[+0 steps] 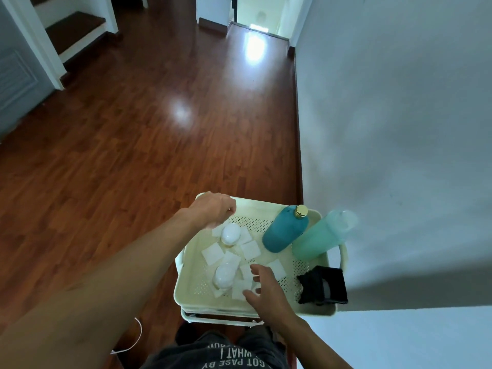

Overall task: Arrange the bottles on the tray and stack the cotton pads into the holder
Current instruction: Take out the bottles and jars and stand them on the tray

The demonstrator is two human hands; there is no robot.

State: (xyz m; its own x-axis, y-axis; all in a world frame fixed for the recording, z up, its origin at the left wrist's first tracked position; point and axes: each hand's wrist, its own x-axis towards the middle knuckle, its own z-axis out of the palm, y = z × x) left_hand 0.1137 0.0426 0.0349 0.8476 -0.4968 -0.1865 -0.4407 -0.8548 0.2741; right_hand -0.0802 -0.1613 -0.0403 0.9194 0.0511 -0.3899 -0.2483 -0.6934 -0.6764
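A person in a dark printed shirt (226, 355) stands over a cream perforated tray (202, 302) that sits on a stand beside a pale wall (399, 129), both bare arms reaching in. Nearest the body, the right hand (263, 288) hovers over the tray's near edge, its fingers spread and loosely bent above a cluster of square white cotton pads (241, 287), holding nothing that can be made out. Just left of that hand a small clear bottle with a white cap (224, 275) stands among the pads, and more pads (213, 253) lie scattered across the middle of the tray. At the tray's near right corner a black holder (323, 288) rests against the rim, with something pale showing inside it. Farther in, a second white-capped bottle (231, 233) stands near the left edge, with the left hand (213, 209) poised just above it, fingers curled downward; whether they touch the bottle cannot be told. Along the far right corner a dark teal bottle with a gold cap (286, 229) leans beside a taller pale green bottle (323, 235) with a clear cap, the two just touching. Beyond the tray, glossy wooden floor (146, 129) runs to a lit doorway (255, 12).
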